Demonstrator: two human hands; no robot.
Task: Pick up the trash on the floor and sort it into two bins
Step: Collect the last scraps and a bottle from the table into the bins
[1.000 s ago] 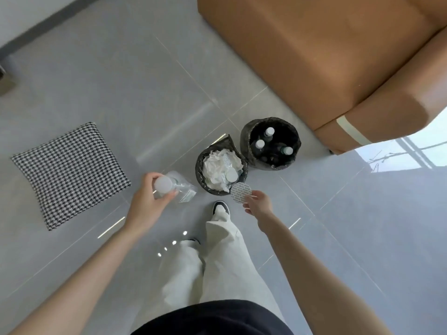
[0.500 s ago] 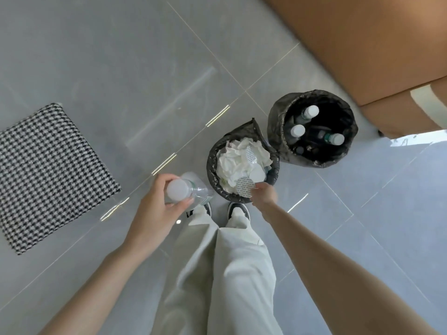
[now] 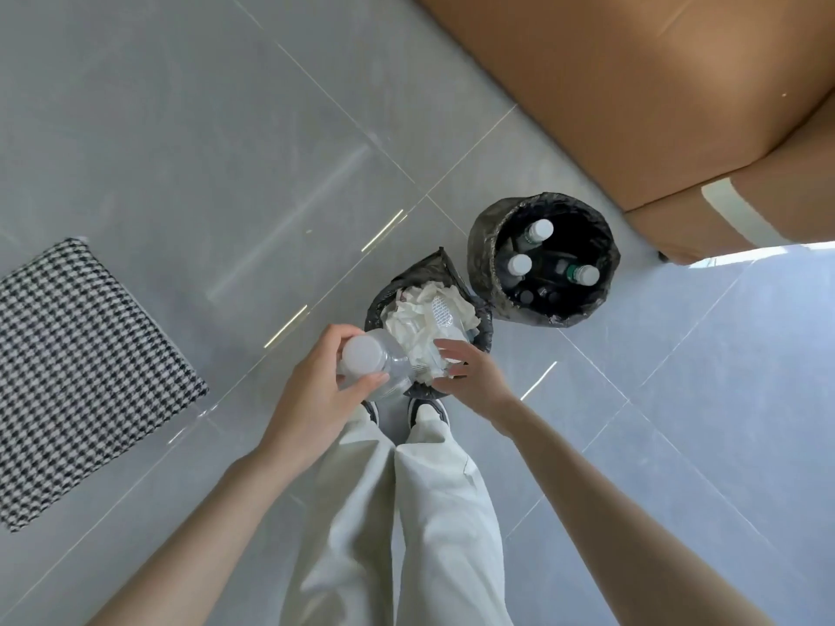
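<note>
My left hand [image 3: 323, 384] grips a clear plastic bottle [image 3: 378, 362] with a white cap, held over the near left rim of the paper bin [image 3: 409, 275]. This black-lined bin is heaped with crumpled white paper and a round patterned lid. My right hand [image 3: 470, 372] hovers at the bin's near right rim with spread fingers and holds nothing. Behind and to the right stands the bottle bin [image 3: 481, 255], holding several capped bottles.
A brown sofa [image 3: 632, 83] fills the upper right, close behind the bottle bin. A black-and-white houndstooth cushion [image 3: 77, 368] lies on the grey tiled floor at left. My legs and shoes [image 3: 427, 408] stand right before the paper bin.
The round patterned lid has left my right hand and now lies in the paper bin. My left hand has carried the bottle rightward to the bin's rim. The view has closed in on the bins.
</note>
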